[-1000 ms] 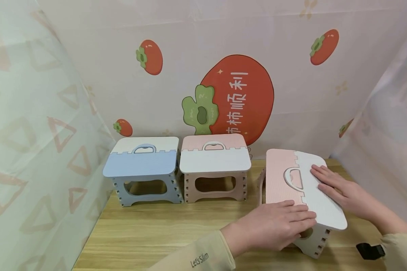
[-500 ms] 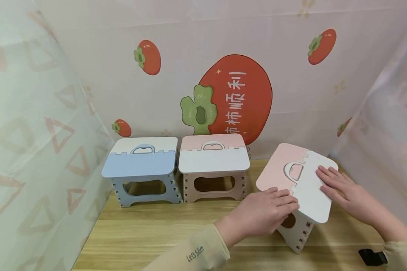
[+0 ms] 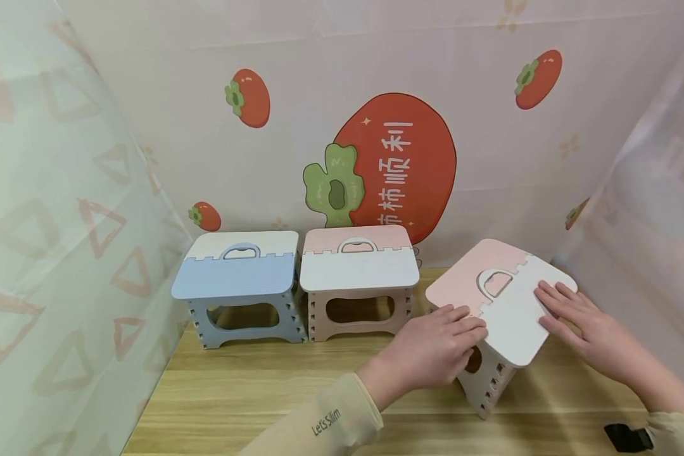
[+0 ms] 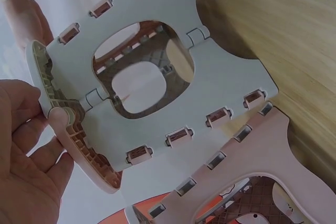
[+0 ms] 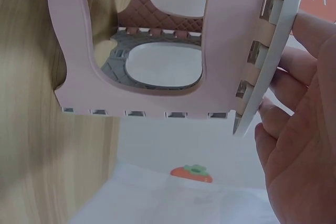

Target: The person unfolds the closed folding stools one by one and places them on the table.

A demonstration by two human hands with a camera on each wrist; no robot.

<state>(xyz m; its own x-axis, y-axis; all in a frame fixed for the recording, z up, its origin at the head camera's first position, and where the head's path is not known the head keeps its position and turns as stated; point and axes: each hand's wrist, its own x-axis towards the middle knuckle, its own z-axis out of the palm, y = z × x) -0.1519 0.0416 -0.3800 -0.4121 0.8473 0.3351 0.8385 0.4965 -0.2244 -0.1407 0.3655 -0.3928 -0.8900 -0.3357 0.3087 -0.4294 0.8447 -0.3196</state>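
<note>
A pink-and-white folding step stool (image 3: 513,326) stands unfolded at the right of the table, turned at an angle. My left hand (image 3: 433,348) lies with its fingers on the near left edge of the stool's top. The right hand (image 3: 587,323) rests extended fingers on the white half, at the right edge. In the left wrist view, the left fingers (image 4: 50,163) touch the top's rim beside the white end panel (image 4: 226,80). The right wrist view has the right fingers (image 5: 294,72) against the top, above a pink side panel (image 5: 231,51).
To the left, a blue-and-white folding stool (image 3: 239,275) and another pink-and-white folding stool (image 3: 359,272) stand side by side at the back of the wooden table (image 3: 262,392). A white cloth printed with persimmons (image 3: 410,164) hangs behind them.
Under both hands the right stool has turned clockwise and shifted slightly back, its near leg swinging left. The left hand has moved left and up with it. The other two stools stayed put.
</note>
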